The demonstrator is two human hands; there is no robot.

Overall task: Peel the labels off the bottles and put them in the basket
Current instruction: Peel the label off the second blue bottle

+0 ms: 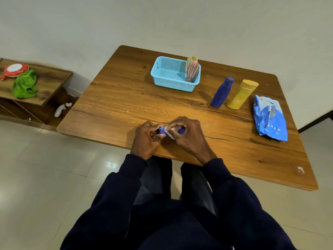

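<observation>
Two bottles (192, 71) stand in our basket (162, 76), a tall blue bottle (222, 92) and a yellow bottle (242, 94) wait on the table (126, 98), and our left hand (146, 139) and right hand (189, 136) grip a small blue bottle (163, 130) at the near edge, its white label (173, 131) half lifted.

Nothing here can be read. The blue packet (270, 118) on the table (126, 98) carries white print, too blurred to make out. The white label (173, 129) on the small bottle (181, 131) shows no legible words.
</observation>
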